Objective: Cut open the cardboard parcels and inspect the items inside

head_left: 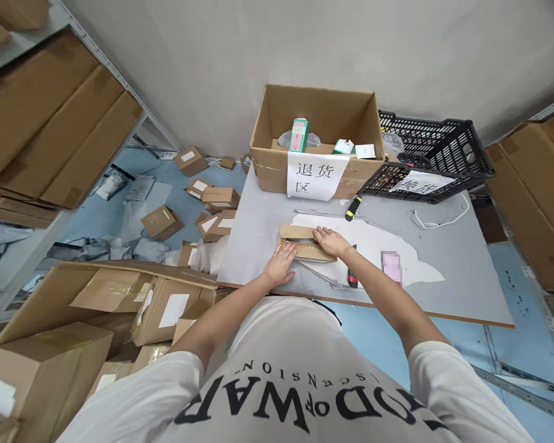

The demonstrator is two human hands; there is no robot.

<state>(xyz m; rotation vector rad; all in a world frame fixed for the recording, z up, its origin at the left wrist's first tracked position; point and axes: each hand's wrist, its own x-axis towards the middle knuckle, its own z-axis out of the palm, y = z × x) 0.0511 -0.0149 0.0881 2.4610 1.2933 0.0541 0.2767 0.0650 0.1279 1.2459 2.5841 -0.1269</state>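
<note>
Nearest, both forearms reach out over the front edge of the grey table (443,271), which is a flat board with its near edge running from the left by the cartons to the right corner. The left hand (281,264) lies flat, fingers pressed together and stretched forward, its tips on the near left end of a small flat cardboard box (305,243) that sits in the middle of the table, a little toward the front. The right hand (331,241) rests on top of the same box at its right end, fingers slightly spread and laid flat, not pinching anything. Just right of the right wrist lies a dark box cutter (352,277), and beyond it a pink slip (391,267) on a torn white sheet (410,258). The right half of the tabletop is mostly bare out to its edge, with only a thin white cord (443,218) there. Behind the box a black and yellow marker (353,209) lies near the far edge. Left of the table, a big open carton (120,295) holds more taped parcels, and small boxes are scattered on the blue floor (111,215). At the far edge stands an open cardboard carton (314,132) with a paper sign, holding a green and pink package (298,135) and small white items; beside it, a black plastic crate (434,154) holds a paper sheet.
</note>
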